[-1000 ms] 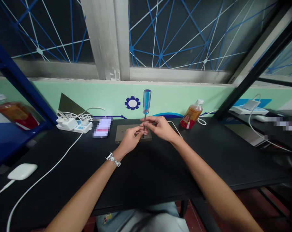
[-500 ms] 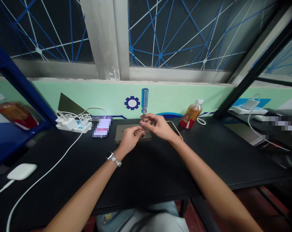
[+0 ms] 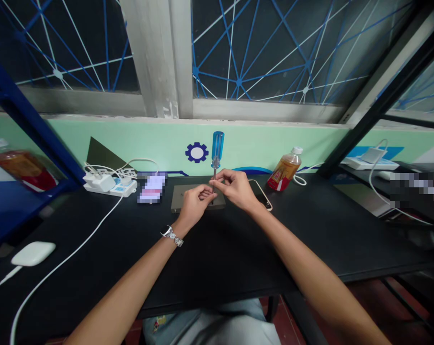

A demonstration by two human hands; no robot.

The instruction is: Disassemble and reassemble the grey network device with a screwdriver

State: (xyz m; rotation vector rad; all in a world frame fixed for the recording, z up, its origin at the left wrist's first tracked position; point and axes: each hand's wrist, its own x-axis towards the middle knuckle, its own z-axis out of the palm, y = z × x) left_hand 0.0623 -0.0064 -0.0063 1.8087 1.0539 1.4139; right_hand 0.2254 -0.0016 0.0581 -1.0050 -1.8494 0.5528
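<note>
A screwdriver [image 3: 217, 146] with a clear blue handle stands nearly upright, handle up, tilted slightly right, over a flat grey-brown case [image 3: 180, 199] on the table. My right hand [image 3: 236, 187] is closed in a pinch on its metal shaft, below the handle. Lower down, my left hand [image 3: 195, 203] pinches near the shaft's bottom end, resting over the case. Whether something small is also between the left fingertips, I cannot tell. A silver watch or bracelet [image 3: 172, 235] is on my left wrist. My hands hide part of the case.
A phone [image 3: 263, 196] lies just right of my right hand, and another lit phone [image 3: 152, 188] left of the case. A drink bottle [image 3: 286, 170] stands at the back right. A power strip [image 3: 111, 184] with white cables and a white earbud case [image 3: 33, 254] are on the left.
The screwdriver's handle has leaned a little to the right. My right hand has shifted slightly right and down, and more of the phone beside it shows. My left hand stays nearly in place.
</note>
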